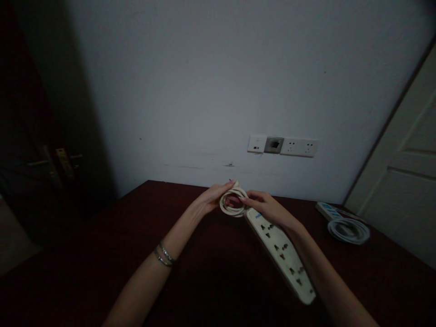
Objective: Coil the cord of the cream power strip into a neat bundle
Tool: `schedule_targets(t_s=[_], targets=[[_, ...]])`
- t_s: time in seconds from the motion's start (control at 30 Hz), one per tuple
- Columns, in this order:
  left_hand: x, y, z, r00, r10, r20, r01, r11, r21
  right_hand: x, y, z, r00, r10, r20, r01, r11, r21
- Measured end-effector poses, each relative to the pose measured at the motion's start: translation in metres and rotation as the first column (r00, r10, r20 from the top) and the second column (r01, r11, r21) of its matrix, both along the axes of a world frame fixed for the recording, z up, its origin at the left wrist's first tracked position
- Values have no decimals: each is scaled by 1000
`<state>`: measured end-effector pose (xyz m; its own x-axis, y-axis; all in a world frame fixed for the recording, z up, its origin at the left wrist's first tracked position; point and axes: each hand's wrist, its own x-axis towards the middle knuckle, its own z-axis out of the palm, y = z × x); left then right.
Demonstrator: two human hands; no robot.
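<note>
A white power strip (279, 254) with several sockets slants across the dark red table, its far end near my right hand. Its white cord (234, 213) is wound into a small round coil just beyond that end. My left hand (215, 196) grips the coil from the left, thumb near the top. From the right, my right hand (264, 205) pinches the coil's edge, its wrist passing over the strip's side. Fingers of the left hand show through the middle of the coil. Two bracelets (164, 254) circle my left wrist.
On the table's right lies a second power strip (329, 210) with a coiled white cable (348, 230). Wall sockets (299, 147) sit above the dark red table (177, 195). A pale door (408, 159) stands at right, a dark door with a handle (64, 161) at left.
</note>
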<state>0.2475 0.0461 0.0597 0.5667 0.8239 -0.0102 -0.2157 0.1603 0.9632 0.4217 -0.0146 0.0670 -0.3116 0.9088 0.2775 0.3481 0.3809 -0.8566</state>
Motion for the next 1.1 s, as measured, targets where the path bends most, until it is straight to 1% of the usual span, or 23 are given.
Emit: schedule_targets(t_s=[0.03, 0.13, 0.17, 0.23, 0.33, 0.5, 0.6, 0.73, 0.83, 0.93, 1.0, 1.1], targets=[[2, -1, -1, 1000, 17, -16, -17, 1000, -13, 1, 2, -2, 1000, -9, 18, 9, 1000, 4], [4, 0, -2, 1000, 0, -16, -1, 997, -74, 4, 8, -8, 998, -38, 40, 37, 999, 22], [3, 2, -2, 1000, -10, 3, 11, 996, -89, 4, 9, -10, 999, -45, 30, 45, 999, 8], [1, 6, -2, 999, -10, 32, 13, 996, -93, 4, 13, -14, 999, -51, -7, 51, 997, -63], [-4, 12, -4, 999, -16, 33, 19, 995, -103, 4, 16, -16, 997, -49, -57, 40, 987, -156], [-7, 19, -8, 997, -33, 73, 44, 986, -162, 6, 15, -15, 999, -5, -39, -3, 979, -205], [-7, 19, -9, 994, -60, 93, 75, 982, -174, 2, 10, -13, 1000, 9, -25, -14, 972, -235], [-6, 18, -12, 994, -88, 64, 97, 984, -151, -5, 6, -12, 998, -4, -64, -14, 961, -278], [-5, 16, -13, 994, -96, 45, 102, 986, -133, -9, 5, -12, 991, 49, -128, -84, 955, -285], [-5, 15, -12, 994, -109, 28, 112, 988, -108, -8, 5, -14, 980, 92, -174, -136, 955, -262], [-5, 14, -11, 992, -122, 13, 122, 989, -81, -7, 6, -15, 981, 75, -178, -123, 952, -281], [-4, 13, -11, 990, -138, -27, 137, 990, -27, -8, 9, -17, 984, 16, -178, -79, 931, -357]])
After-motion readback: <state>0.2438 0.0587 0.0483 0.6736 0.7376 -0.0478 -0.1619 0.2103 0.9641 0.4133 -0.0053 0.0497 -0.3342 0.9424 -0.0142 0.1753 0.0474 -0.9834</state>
